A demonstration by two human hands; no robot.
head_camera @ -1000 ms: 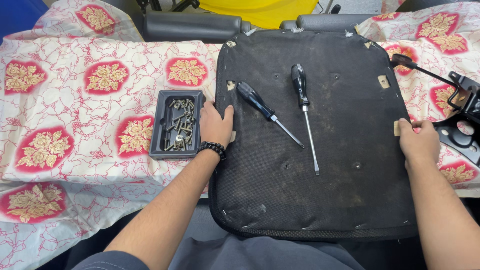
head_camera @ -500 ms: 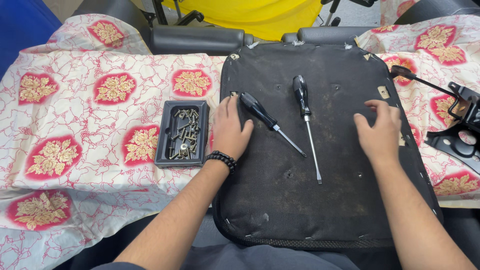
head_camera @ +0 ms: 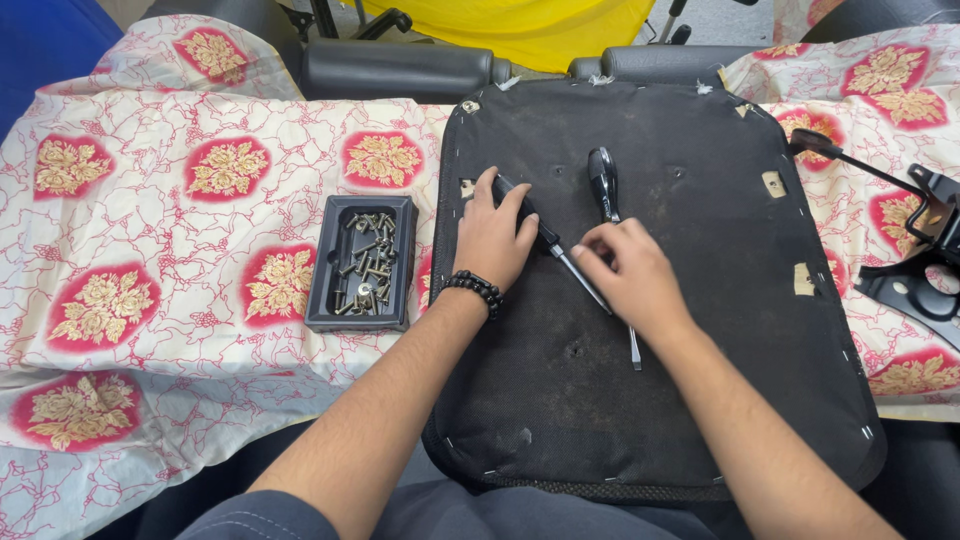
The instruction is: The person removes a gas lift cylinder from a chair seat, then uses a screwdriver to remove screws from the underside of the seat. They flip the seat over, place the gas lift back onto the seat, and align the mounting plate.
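A black seat cushion (head_camera: 700,400) lies bottom side up on a flowered cloth. Two black-handled screwdrivers rest on it. My left hand (head_camera: 495,235) wraps over the handle of the shorter screwdriver (head_camera: 560,258), which points down to the right. My right hand (head_camera: 630,280) lies on the cushion with curled fingers, and its fingertips touch that screwdriver's shaft. This hand also covers the middle of the longer screwdriver (head_camera: 602,185), whose tip shows below the hand. I cannot see whether the right fingers pinch the shaft.
A dark tray (head_camera: 330,300) with several screws and bolts sits on the cloth (head_camera: 150,230) left of the cushion. A black metal bracket (head_camera: 920,280) with a lever lies at the right edge. Two black armrest pads (head_camera: 400,68) lie behind the cushion.
My left hand slid from the cushion's left edge onto the shorter screwdriver's handle. My right hand moved from the cushion's right side to the middle, onto the screwdriver shafts.
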